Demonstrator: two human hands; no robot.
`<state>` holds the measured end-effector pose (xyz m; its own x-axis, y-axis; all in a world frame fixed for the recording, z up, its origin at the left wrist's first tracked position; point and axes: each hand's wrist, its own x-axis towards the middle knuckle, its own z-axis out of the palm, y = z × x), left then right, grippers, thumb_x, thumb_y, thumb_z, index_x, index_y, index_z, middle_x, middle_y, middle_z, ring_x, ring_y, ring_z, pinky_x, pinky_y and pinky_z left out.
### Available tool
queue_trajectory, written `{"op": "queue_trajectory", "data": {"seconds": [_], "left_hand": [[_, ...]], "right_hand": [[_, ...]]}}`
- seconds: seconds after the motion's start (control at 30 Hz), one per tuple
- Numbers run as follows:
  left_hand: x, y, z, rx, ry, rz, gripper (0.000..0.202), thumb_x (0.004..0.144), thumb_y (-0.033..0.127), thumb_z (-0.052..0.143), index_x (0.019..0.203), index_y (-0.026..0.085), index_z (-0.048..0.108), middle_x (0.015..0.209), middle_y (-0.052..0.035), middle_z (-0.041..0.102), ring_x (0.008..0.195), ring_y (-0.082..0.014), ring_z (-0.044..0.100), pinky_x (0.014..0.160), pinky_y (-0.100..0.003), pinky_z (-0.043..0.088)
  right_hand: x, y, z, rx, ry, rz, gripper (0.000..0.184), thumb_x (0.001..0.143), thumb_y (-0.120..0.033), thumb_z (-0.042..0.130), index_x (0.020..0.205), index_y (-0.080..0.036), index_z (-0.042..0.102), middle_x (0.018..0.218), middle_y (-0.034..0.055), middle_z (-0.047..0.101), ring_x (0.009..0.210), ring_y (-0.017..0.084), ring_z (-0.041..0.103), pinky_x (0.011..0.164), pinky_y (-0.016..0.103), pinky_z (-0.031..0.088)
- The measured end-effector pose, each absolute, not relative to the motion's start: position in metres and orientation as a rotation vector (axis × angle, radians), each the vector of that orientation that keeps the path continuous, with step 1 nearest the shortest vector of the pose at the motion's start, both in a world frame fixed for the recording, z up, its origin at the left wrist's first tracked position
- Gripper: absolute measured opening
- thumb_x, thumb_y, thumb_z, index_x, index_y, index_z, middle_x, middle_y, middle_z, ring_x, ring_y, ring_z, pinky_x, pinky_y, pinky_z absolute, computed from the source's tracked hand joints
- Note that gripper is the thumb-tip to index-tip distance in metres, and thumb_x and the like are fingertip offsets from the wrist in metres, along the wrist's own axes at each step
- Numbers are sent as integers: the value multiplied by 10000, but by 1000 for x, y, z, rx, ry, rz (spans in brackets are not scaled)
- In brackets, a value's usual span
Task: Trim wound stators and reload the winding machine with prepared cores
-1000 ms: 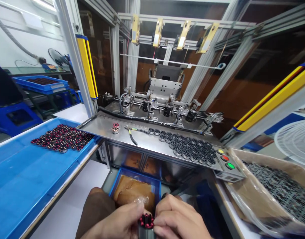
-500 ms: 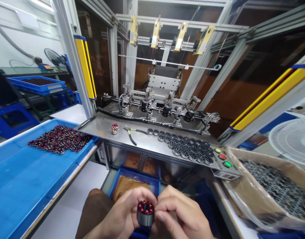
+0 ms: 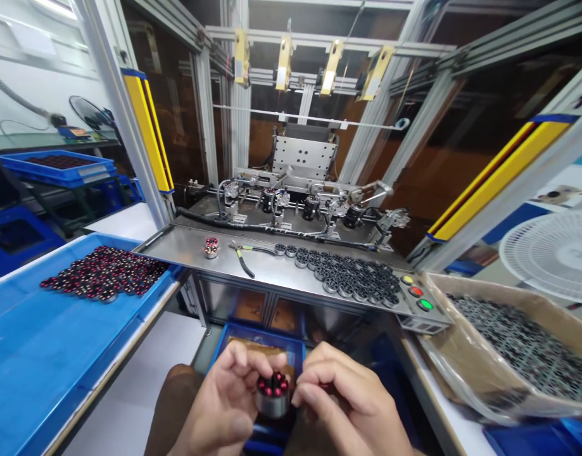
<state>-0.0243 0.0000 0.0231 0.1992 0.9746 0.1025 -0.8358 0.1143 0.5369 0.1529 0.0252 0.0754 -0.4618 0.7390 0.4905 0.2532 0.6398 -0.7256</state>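
Observation:
A motor stator with red coils, a black top and a grey metal side sits upright in front of me. My left hand holds it with curled fingers, one fingertip over its top edge and the thumb off to its left. Close by on the right is my right hand, its thumb and fingertips pinched together at the stator's side. Whatever that pinch holds, if anything, is too small to make out.
Pliers and two red-wound stators lie on the metal ledge, beside many dark stators. A blue tray of red-wound stators stands left. Right are the push buttons and a lined box of parts. Behind stands the winding machine.
My left thumb has come away from the stator and its fingers have lifted over the top. The right hand's pinch stays at the side. The view has shifted slightly right.

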Motion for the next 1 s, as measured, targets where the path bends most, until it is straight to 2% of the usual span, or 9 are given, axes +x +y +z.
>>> {"op": "queue_trajectory", "data": {"seconds": [0.07, 0.13, 0.23, 0.33, 0.4, 0.53, 0.67, 0.83, 1.0], "left_hand": [[-24, 5, 20, 536, 356, 1198, 388, 689, 457, 789, 962, 199, 692, 922, -66, 721, 941, -227, 680, 787, -302, 526], [-24, 9, 14, 531, 422, 905, 528, 809, 605, 591, 879, 99, 723, 738, -104, 726, 659, -167, 690, 600, -231, 522], [-24, 10, 6, 576, 454, 756, 597, 851, 610, 515, 790, 56, 728, 551, -106, 697, 452, -121, 641, 436, -159, 453], [-24, 5, 9, 688, 429, 961, 370, 816, 458, 666, 1000, 139, 699, 714, -77, 735, 490, -136, 680, 434, -174, 479], [-23, 2, 13, 737, 445, 1102, 348, 776, 339, 747, 1095, 230, 661, 893, -50, 715, 617, -141, 705, 507, -195, 519], [-17, -2, 14, 785, 469, 1406, 366, 665, 177, 844, 957, 280, 650, 1061, -11, 641, 891, -177, 674, 747, -273, 545], [-15, -2, 9, 831, 482, 1450, 464, 607, 250, 892, 1017, 259, 674, 1000, -29, 687, 995, -201, 651, 876, -274, 499], [-19, -1, 7, 842, 485, 1319, 395, 690, 360, 825, 1045, 243, 700, 1050, -58, 647, 866, -178, 646, 747, -282, 546], [-24, 1, 3, 933, 563, 1397, 240, 709, 240, 822, 916, 253, 702, 1077, -33, 615, 900, -151, 636, 775, -238, 511]], "right_hand": [[153, 25, 77, -690, -2045, 755, 140, 873, -83, 545, 815, -165, 641, 716, 48, 641, 653, 134, 610, 593, 234, 499], [155, 26, 79, -640, -2075, 760, 134, 873, -83, 550, 824, -165, 644, 720, 56, 646, 666, 146, 612, 595, 246, 504], [158, 28, 81, -648, -2100, 723, 136, 885, -101, 548, 820, -171, 646, 710, 51, 646, 645, 143, 605, 579, 247, 497], [160, 28, 79, -746, -2086, 683, 142, 891, -108, 546, 811, -170, 645, 727, 48, 650, 655, 135, 610, 593, 239, 492], [161, 28, 77, -824, -2060, 681, 149, 893, -116, 545, 788, -170, 635, 725, 39, 639, 651, 127, 609, 594, 229, 481], [159, 27, 70, -876, -2006, 720, 173, 900, -132, 538, 755, -173, 623, 707, 25, 618, 629, 119, 600, 577, 225, 465], [156, 28, 68, -748, -1973, 762, 158, 890, -106, 533, 797, -149, 654, 708, 40, 617, 636, 125, 599, 591, 232, 485], [155, 32, 67, -646, -2002, 730, 152, 871, -48, 540, 821, -132, 657, 716, 59, 635, 659, 131, 598, 599, 235, 490], [156, 25, 65, -740, -1919, 679, 140, 869, -72, 569, 785, -150, 649, 701, 43, 627, 650, 127, 590, 600, 235, 469]]}}
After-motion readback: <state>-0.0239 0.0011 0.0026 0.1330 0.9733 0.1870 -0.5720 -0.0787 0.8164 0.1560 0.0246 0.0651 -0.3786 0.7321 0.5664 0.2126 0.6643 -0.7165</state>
